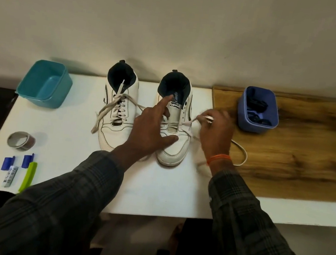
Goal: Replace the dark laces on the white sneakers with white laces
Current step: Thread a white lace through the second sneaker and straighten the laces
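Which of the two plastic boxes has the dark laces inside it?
The blue-violet box on the wooden surface, right of the sneakers. Dark laces lie in it. The teal box on the left shows nothing inside.

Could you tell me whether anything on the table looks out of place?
Only one thing: the white lace from the right sneaker trails off the white table onto the wooden top in a loose loop.
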